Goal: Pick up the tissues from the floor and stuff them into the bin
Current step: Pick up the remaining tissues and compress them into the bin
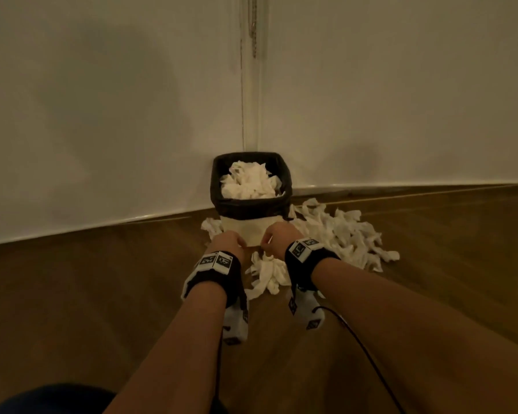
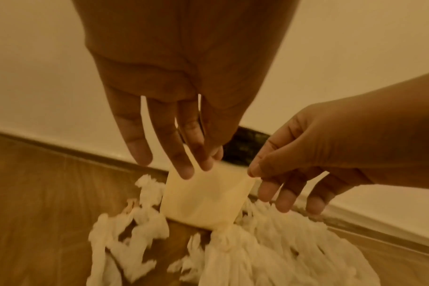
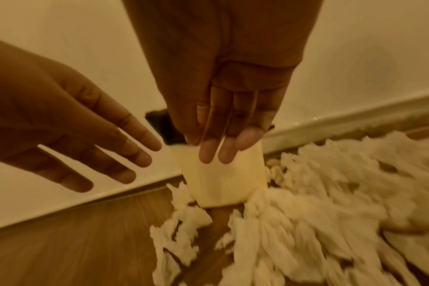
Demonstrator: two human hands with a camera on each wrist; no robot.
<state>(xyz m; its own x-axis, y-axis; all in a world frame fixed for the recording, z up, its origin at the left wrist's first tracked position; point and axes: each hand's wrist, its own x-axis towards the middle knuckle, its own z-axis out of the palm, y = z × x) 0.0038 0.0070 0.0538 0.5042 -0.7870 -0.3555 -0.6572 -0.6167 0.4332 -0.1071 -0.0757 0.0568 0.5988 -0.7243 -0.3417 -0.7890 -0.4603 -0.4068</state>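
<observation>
Nearest the camera, two bare forearms reach forward over the wooden floor [image 1: 102,294], each with a black wrist strap carrying white marker blocks, and thin black cables trail back from them.

The left hand [image 1: 228,243] is held low before the bin, its fingers [image 2: 181,160] straight and spread apart, holding nothing; their tips sit in front of the bin's pale lower wall, and whether they touch it cannot be told.

The right hand [image 1: 277,238] is level with it, just beside, on the other side of the bin front. Its fingers [image 3: 209,152] are straight and close together, pointing down, with nothing gripped; the left wrist view shows them only loosely bent.

Below and between the wrists lies a small heap of crumpled white tissues [image 1: 268,274] on the floor. More tissues spread in a wide pile to the right of the bin, and a few lie at its left foot.

The bin [image 1: 245,225] stands upright in the corner, where the two white walls [image 1: 102,115] meet. It has a cream body and a black liner folded over its rim. Inside, white tissues are heaped up to about rim height.
</observation>
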